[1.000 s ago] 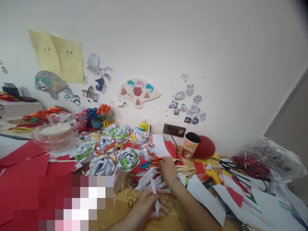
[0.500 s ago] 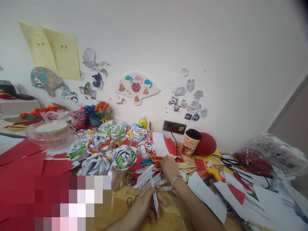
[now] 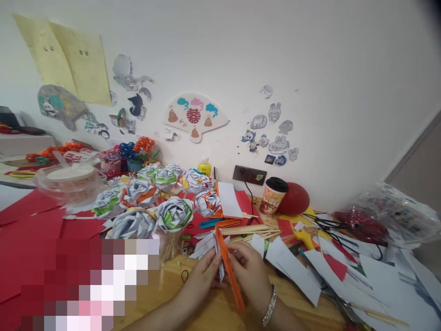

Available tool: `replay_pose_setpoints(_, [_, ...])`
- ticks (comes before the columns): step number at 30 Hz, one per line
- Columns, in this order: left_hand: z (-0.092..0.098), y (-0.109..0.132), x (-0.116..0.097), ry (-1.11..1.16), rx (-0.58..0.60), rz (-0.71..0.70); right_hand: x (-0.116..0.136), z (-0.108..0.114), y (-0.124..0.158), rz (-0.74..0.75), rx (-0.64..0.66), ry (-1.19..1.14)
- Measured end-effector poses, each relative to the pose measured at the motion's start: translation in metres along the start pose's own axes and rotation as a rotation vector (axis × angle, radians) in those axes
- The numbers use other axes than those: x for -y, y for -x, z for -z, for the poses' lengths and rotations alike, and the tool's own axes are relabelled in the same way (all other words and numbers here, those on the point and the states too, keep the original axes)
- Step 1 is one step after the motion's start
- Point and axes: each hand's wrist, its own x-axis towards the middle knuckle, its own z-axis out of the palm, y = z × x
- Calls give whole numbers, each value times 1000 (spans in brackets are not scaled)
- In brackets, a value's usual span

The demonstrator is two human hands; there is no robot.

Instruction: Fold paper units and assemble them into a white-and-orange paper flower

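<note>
Low in the centre, my left hand pinches a folded white paper strip, held nearly upright. Close against it, my right hand, with a bracelet on the wrist, grips a folded orange paper strip that slants down to the right. The two strips lie side by side between my hands; whether they are joined I cannot tell. Just beyond my fingers lie white folded strips and a bundle of thin wooden sticks. White paper flowers with green and orange layers stand at the left.
A paper cup with a black lid and a red balloon stand at the wall. A yellow glue gun, cut paper and scissors clutter the right. Red sheets and a clear plastic tub are at the left.
My right hand has come back from the pile near the sticks, bringing an orange strip beside the white one. My left hand still holds the white strip.
</note>
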Motion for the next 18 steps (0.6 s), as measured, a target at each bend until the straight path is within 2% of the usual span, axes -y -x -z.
replay_pose_setpoints(7, [3,-5,-1,-62,19,18,-11,-2,-5,13,-29,111])
replay_pose_setpoints(9, [2,-5,-4,-128,3,-33,-10,-1,-4,18,-12,132])
replay_pose_setpoints(14, [4,-2,-9,-349,-72,-263,-1,0,-2,42,17,183])
replay_pose_setpoints(18, [8,0,-11,-546,-139,-317,4,1,-2,89,71,247])
